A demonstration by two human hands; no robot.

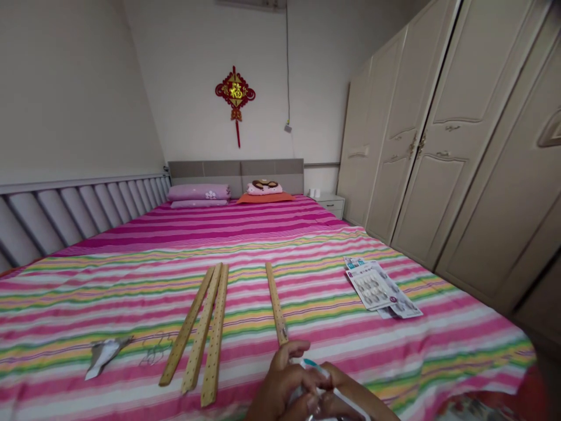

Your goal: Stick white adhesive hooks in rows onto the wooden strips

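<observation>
Both of my hands meet at the bottom edge of the view, over the striped bedspread [131, 280]. My left hand [280, 383] curls its fingers around a small white object with a teal tip [313, 367]. My right hand [346, 394] pinches the same object from the right side. What the object is I cannot make out. Just beyond my left hand lies a single perforated wooden strip [276, 301]. Three more wooden strips [202, 333] lie together to the left.
Flat white packets of small pieces [377, 287] lie on the bed at the right. A crumpled silver wrapper [103, 354] and thin wire hooks [153, 349] lie at the left. Cream wardrobes [460, 146] line the right wall. Pillows [199, 193] sit at the headboard.
</observation>
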